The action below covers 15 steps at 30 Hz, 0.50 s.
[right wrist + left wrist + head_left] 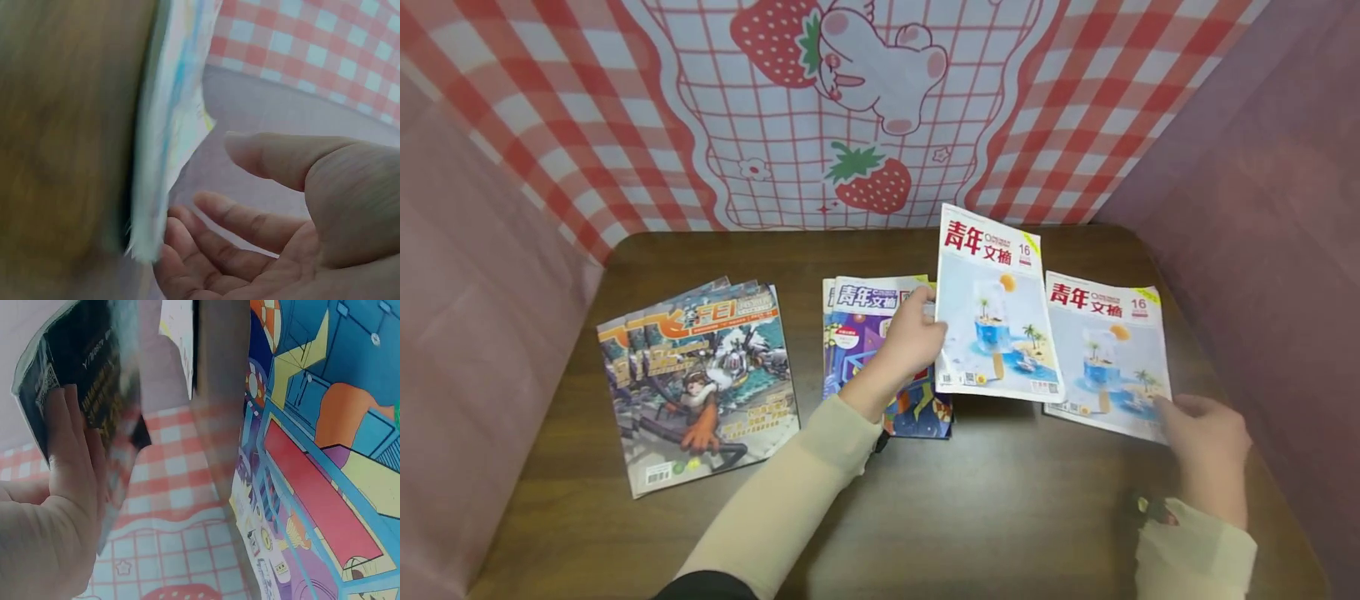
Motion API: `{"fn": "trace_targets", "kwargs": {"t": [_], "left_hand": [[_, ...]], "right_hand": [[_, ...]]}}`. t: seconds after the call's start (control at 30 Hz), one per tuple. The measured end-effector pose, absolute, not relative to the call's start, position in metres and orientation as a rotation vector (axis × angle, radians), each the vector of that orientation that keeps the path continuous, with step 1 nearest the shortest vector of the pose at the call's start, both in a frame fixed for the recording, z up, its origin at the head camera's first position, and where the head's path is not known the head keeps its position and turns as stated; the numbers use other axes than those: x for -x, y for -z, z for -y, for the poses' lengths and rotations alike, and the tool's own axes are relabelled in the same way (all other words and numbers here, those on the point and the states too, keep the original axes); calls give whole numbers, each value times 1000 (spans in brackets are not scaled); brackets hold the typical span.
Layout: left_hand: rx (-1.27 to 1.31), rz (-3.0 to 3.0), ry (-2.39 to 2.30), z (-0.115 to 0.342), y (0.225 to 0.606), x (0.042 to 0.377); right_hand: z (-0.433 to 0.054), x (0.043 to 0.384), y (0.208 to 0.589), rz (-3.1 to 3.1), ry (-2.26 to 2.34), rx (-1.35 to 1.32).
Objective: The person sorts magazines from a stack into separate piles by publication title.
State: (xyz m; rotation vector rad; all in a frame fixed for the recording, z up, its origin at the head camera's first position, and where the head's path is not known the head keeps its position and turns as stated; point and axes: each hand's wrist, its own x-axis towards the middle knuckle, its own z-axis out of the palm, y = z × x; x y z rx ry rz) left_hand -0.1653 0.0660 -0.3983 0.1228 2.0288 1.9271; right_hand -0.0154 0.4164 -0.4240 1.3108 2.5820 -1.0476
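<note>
My left hand (pixel 913 333) grips the left edge of a white and pale blue magazine (pixel 1000 325) with red Chinese title characters and the number 16, raised above the table. In the left wrist view the fingers lie along its dark back cover (pixel 94 369). A matching magazine (pixel 1101 358) lies to its right, partly overlapped by the raised one. By that magazine's lower right corner is my right hand (pixel 1208 442). The right wrist view shows its thumb (pixel 269 156) apart from the pages and its fingertips near the magazine's edge (pixel 153 206); contact is unclear.
Purple magazines (pixel 868 333) lie mid-table, partly behind my left arm. A fanned stack of magazines (pixel 707 392) with orange titles sits at the left. The brown table (pixel 970 508) meets a red-checked strawberry cloth (pixel 865 108) at the back and pinkish cloth at both sides.
</note>
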Motion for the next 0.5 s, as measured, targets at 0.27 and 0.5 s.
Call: {"fn": "trace_targets", "kwargs": {"t": [0.27,0.5], "left_hand": [[-132,-1884,-1902,-76,405,156],[-147,-1788,-1919,-101,408,143]], "right_hand": [[-382,29,414,-2494,1625,-888],[-374,35,412,-2141,1961,-799]]}}
